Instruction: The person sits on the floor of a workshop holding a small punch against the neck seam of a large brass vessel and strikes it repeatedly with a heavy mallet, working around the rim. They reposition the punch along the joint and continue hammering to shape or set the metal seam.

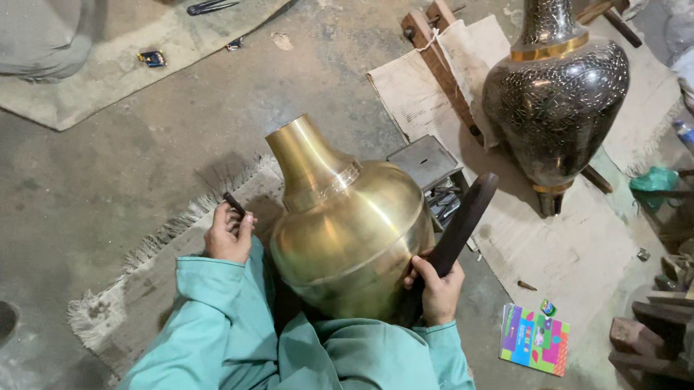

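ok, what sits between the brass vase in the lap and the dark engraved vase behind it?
In the head view, between the brass vase and the dark engraved vase lie a small grey metal box of tools and the dark wooden mallet.

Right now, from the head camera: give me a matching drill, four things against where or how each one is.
Things:
1. brass vase
2. dark engraved vase
3. dark wooden mallet
4. colourful booklet

Places or states:
A. flat on the floor, at the right
B. plain and shiny, resting on the person's lap
C. propped on a wooden stand, over cardboard
D. gripped in the right hand, against the brass vase

Pairs: 1-B, 2-C, 3-D, 4-A

The left hand holds a small dark tool beside the brass vase.
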